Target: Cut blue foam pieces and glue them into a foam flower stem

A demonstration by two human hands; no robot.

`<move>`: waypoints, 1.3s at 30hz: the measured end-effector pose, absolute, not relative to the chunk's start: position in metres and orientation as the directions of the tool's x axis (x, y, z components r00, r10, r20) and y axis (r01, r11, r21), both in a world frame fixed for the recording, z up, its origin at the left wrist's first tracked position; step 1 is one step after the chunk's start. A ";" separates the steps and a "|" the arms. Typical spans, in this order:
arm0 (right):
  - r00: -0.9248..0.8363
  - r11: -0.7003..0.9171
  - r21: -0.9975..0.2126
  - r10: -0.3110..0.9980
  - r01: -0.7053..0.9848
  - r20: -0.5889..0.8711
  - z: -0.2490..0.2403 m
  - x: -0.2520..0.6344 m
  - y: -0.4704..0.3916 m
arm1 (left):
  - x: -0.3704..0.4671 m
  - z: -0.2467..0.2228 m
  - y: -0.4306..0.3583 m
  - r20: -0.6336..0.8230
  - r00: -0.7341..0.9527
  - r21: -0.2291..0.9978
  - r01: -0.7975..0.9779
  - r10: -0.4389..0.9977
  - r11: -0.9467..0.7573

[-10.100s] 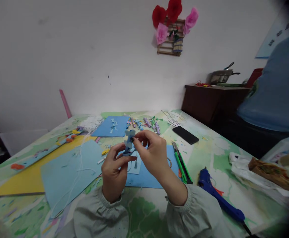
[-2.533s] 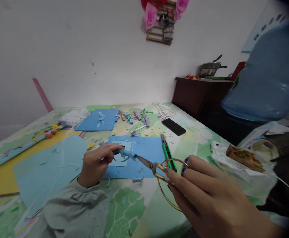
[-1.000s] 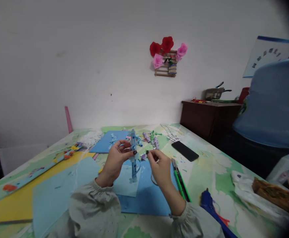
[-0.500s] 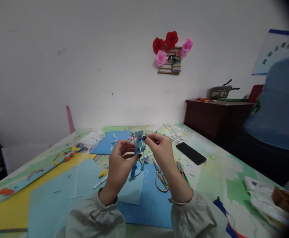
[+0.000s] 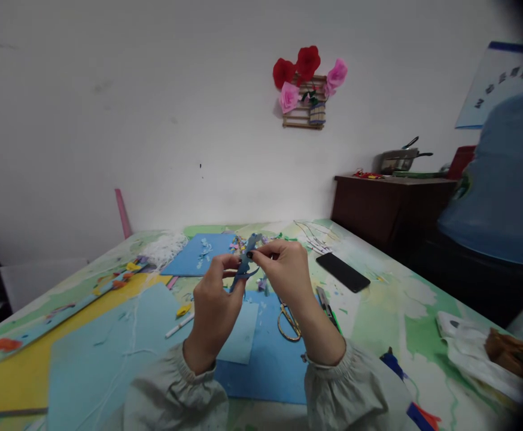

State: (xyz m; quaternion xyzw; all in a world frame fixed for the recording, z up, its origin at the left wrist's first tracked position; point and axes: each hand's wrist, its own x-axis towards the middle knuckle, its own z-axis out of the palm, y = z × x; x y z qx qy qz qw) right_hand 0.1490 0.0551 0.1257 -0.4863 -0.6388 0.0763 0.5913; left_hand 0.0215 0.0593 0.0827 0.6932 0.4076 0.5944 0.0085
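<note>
A small blue cut-out piece (image 5: 246,264) is held up between both hands over the table. My left hand (image 5: 216,298) grips it from the left and below, with the fingers behind it. The thumb and fingertips of my right hand (image 5: 283,266) pinch its upper right side. Beneath the hands lie a blue sheet (image 5: 270,371) and a smaller light-blue sheet (image 5: 239,341). Gold-handled scissors (image 5: 289,323) rest beside my right forearm, partly hidden by it. A cutter knife (image 5: 327,304) lies to the right of that forearm.
A black phone (image 5: 343,272) lies right of the hands. A white pen (image 5: 179,326) and yellow scrap (image 5: 183,310) are at the left. Large light-blue and yellow sheets cover the left side. At the right, a person in a blue top (image 5: 499,185) stands by a dark cabinet (image 5: 378,209).
The blue piece has turned more edge-on and tilted. My right hand has shifted slightly left, closer to my left hand. The whole view has moved a little.
</note>
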 end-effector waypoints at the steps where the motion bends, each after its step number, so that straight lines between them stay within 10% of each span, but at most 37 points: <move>1: 0.165 0.527 -0.649 0.693 0.549 0.702 0.125 0.149 0.055 | 0.021 0.082 0.060 0.829 -0.028 0.471 0.575 0.559 -0.669; 19: 0.336 0.647 -0.600 0.497 0.471 0.800 0.132 0.155 0.050 | 0.016 0.088 0.059 0.846 -0.038 0.434 0.628 0.531 -0.646; 39: -0.256 0.603 0.022 0.307 0.798 0.917 0.125 0.170 0.062 | 0.013 0.091 0.055 0.829 0.065 0.368 0.683 0.555 -0.631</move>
